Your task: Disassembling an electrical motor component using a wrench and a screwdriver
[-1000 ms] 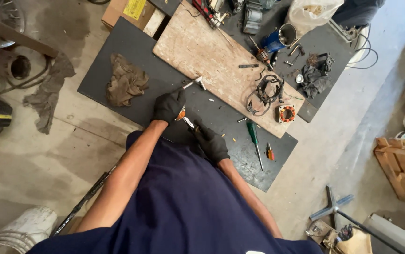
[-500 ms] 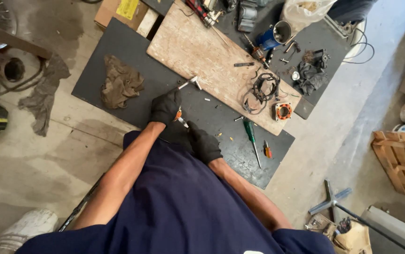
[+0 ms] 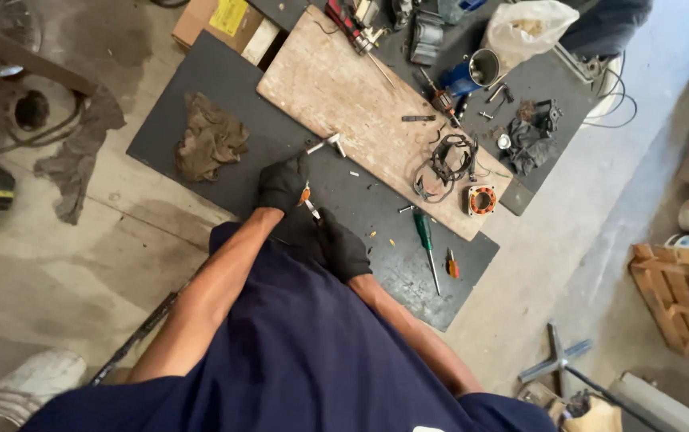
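Two gloved hands meet over the near edge of the dark mat [image 3: 200, 120] on the floor. Our left hand [image 3: 283, 182] is closed around a small orange-handled tool [image 3: 305, 194], its metal tip pointing toward our right hand [image 3: 343, 246], which is curled narrow close to our body; we cannot tell what, if anything, it grips. We judge the work midway: a wire bundle [image 3: 444, 164] and an orange-ringed round part [image 3: 481, 200] lie on the wooden board [image 3: 344, 96], and a green screwdriver [image 3: 424, 234] sits untouched just off the board's near edge. Against the earlier frame, both hands sit much the same, and only our view has shifted.
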